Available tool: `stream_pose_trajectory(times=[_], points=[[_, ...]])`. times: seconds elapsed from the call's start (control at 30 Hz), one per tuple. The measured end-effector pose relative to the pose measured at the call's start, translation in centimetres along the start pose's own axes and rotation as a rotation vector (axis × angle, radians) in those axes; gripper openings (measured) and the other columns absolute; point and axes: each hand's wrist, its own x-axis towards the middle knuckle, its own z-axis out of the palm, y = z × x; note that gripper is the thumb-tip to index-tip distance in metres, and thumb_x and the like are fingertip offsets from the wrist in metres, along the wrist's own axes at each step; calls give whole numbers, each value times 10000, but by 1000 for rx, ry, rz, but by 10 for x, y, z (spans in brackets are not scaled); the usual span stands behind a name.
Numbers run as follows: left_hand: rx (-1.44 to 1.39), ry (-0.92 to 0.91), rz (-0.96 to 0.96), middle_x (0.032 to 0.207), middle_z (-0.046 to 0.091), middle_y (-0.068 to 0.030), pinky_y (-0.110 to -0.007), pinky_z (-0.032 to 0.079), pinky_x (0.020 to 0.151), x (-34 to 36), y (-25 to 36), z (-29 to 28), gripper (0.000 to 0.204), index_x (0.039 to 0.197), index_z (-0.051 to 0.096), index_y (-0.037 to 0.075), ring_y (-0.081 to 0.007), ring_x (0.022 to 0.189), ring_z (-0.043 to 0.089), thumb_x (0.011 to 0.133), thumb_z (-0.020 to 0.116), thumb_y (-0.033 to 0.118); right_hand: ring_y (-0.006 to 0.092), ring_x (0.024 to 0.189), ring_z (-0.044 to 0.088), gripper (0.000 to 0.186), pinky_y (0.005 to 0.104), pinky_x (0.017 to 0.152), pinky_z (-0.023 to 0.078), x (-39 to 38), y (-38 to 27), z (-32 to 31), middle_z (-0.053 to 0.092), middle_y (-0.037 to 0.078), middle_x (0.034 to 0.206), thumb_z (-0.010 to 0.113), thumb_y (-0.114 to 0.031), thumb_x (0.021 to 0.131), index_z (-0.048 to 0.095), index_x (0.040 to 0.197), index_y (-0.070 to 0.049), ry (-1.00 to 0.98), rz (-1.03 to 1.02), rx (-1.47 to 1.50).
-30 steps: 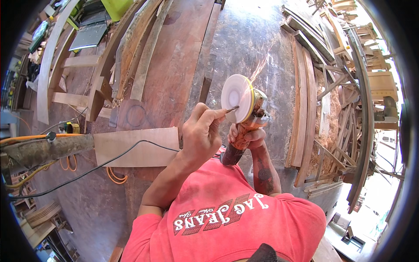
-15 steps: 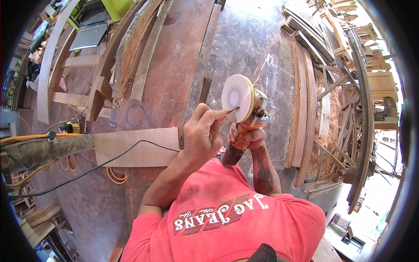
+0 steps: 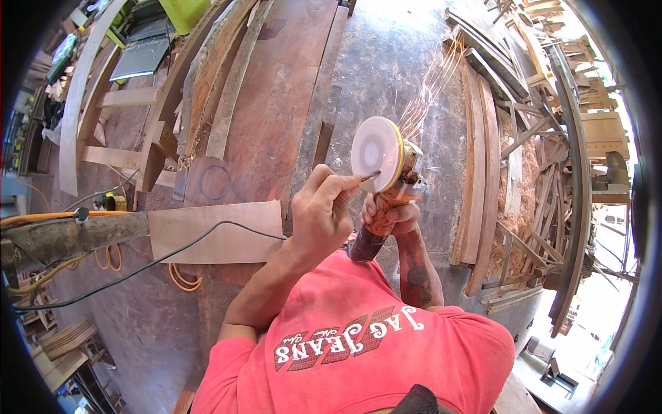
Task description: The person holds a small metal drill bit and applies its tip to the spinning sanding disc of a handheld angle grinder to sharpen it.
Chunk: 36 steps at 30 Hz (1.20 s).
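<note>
My right hand [image 3: 392,214] is wrapped round the body of an angle grinder [image 3: 407,185], which is orange and black with a metal head. Its pale round disc [image 3: 372,148] has a yellow rim and looks blurred, as if spinning. Between the thumb and fingers of my left hand [image 3: 323,207], a short dark metal rod [image 3: 371,176] is pinched, its tip at the lower part of the disc's face. Sparks [image 3: 434,83] fly from the disc toward the upper right. How far the rod reaches inside my fingers is hidden.
A flat wooden board [image 3: 214,234] lies left of my arm, crossed by a black cable [image 3: 179,253]. A thick pole [image 3: 76,238] comes in from the left edge. Long planks [image 3: 476,165] lie at the right, with wood shavings [image 3: 527,186] beyond. Curved timber [image 3: 165,103] stands upper left.
The spark stream has grown thicker and longer, reaching the planks at the upper right. My left hand and the rod have shifted very slightly to the right; the grinder has barely moved.
</note>
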Motion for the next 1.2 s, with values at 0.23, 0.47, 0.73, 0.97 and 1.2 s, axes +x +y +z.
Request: stream_pose_trajectory(times=[0.23,0.47,0.73,0.97,1.2], points=[[-698,34,-406,831,564,-37,-237,401,606,-11,-9,-17,72,972,640,4,-124,668,515,901,632,4,276,749,620,509,416,717,528,-2,-2,1,583,126,813,705,-166,615,542,1048,46,17,-79,30],[-1295,13,-576,941,608,-77,-258,411,676,-11,-21,-30,79,984,616,39,-136,756,517,909,638,52,266,774,636,535,400,733,538,-2,-1,7,594,123,824,718,-155,619,537,1082,44,-6,-53,1],[-1058,0,-521,916,591,-65,-257,412,685,-13,-16,-28,85,978,628,21,-132,760,521,903,651,53,264,787,636,599,393,732,535,-4,-1,9,616,120,852,721,-123,622,523,1168,24,-10,12,-49],[-422,19,-230,888,573,-49,-196,427,703,-11,-7,-23,120,985,644,-33,-84,798,533,873,631,-76,270,781,632,555,399,725,523,-1,-4,15,622,127,839,728,-102,613,531,1123,-3,14,43,-91],[-237,62,-214,855,581,-37,-189,437,677,-4,6,-21,152,949,663,-18,-85,754,555,829,661,-110,271,780,631,546,394,732,518,0,-2,14,622,130,838,732,-95,611,530,1110,-7,1,54,-107]])
